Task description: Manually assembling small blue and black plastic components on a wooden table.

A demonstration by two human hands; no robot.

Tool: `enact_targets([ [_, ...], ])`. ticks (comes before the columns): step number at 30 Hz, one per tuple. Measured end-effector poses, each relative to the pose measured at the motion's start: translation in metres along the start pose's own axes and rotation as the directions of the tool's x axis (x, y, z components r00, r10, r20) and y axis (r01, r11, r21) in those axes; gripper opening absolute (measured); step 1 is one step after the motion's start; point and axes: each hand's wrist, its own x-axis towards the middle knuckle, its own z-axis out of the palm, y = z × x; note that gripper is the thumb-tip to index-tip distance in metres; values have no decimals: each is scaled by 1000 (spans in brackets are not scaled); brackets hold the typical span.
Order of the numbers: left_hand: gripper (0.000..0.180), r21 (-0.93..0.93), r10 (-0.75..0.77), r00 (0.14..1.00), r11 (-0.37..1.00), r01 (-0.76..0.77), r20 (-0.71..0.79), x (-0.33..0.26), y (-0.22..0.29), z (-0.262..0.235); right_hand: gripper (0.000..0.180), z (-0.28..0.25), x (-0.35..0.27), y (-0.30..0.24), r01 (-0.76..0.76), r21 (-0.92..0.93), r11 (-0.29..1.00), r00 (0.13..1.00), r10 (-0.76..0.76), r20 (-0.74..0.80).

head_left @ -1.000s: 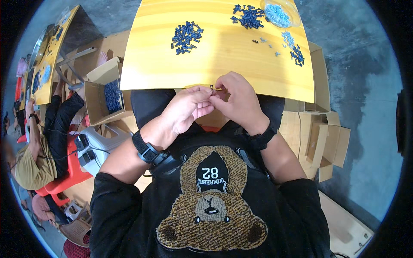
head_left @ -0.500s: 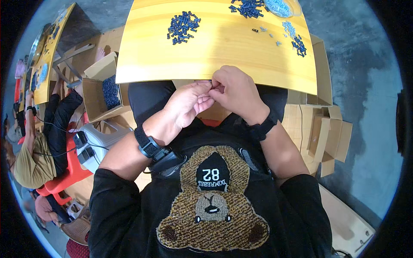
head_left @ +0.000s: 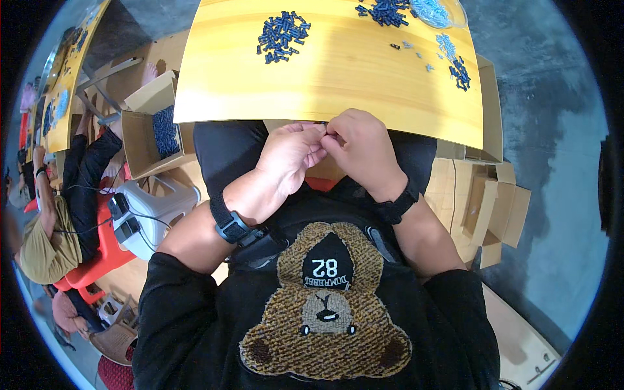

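Just off the near edge of the wooden table [head_left: 247,91], my two hands meet fingertip to fingertip. My left hand [head_left: 290,148] is closed in a pinch, its thumb and forefinger pressed together. Against it, my right hand [head_left: 361,148] is also closed, fingers curled toward the same spot. A tiny dark part [head_left: 324,123] barely shows between the fingertips; its exact kind is hidden. On the tabletop lie a pile of small dark-blue plastic pieces [head_left: 283,38], a second dark pile [head_left: 385,12] and a smaller dark cluster [head_left: 459,74]. Beside that cluster is a little heap of light-blue pieces [head_left: 446,47].
A clear round dish [head_left: 459,14] of light-blue pieces stands at the table's far right. To the left are an open carton [head_left: 138,144] of dark pieces, a white stool [head_left: 153,214] and a seated person [head_left: 52,237]. More cartons [head_left: 497,208] stand at right.
The whole view has shifted slightly. My hands stay joined at the table edge, with the fingers turned a little and the right hand's curl slightly changed.
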Motion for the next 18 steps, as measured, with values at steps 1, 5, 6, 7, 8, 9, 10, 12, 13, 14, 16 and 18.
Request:
enact_targets([
  [1, 8, 4, 3, 1000, 1000, -3, -2, 0, 1, 1, 16, 0, 0, 0, 8, -2, 1000, 1000, -8, 1],
  [5, 10, -36, 48, 999, 998, -49, -21, 5, -6, 0, 15, 1, 2, 0, 18, 8, 1000, 1000, -18, -2],
  [6, 10, -39, 48, 999, 998, -49, -22, 5, -7, 1, 15, 1, 2, 1, 30, 13, 999, 999, -30, -20],
  [7, 10, -43, 52, 998, 998, -53, -30, 5, -8, 1, 14, 1, 2, 1, 44, 18, 999, 998, -43, -38],
  [8, 11, -48, 56, 998, 997, -58, -39, 5, -9, 1, 14, 1, 2, 1, 46, 18, 999, 998, -45, -35],
  [9, 11, -50, 58, 998, 997, -60, -38, 5, -9, 1, 14, 1, 2, 0, 35, 23, 999, 999, -34, -33],
  [10, 12, -26, 53, 998, 998, -54, -36, 5, -9, 1, 13, 0, 3, 0, 24, 28, 999, 999, -23, -31],
  [12, 12, -4, 50, 998, 999, -50, -35, 5, -9, 1, 14, 0, 2, 0, 24, 29, 999, 999, -22, -35],
  [13, 12, -15, 50, 998, 999, -50, -41, 4, -9, 2, 14, 0, 2, 0, 20, 32, 999, 999, -18, -40],
  [14, 12, -25, 49, 998, 998, -50, -46, 4, -9, 3, 14, 1, 3, 0, 22, 32, 999, 999, -20, -39],
  [16, 12, -26, 56, 997, 998, -57, -43, 6, -11, 0, 13, 0, 3, -1, 28, 12, 1000, 999, -28, -28],
  [18, 12, -25, 64, 997, 998, -65, -38, 6, -11, 0, 14, 1, 3, -1, 30, 13, 999, 999, -30, -28],
])
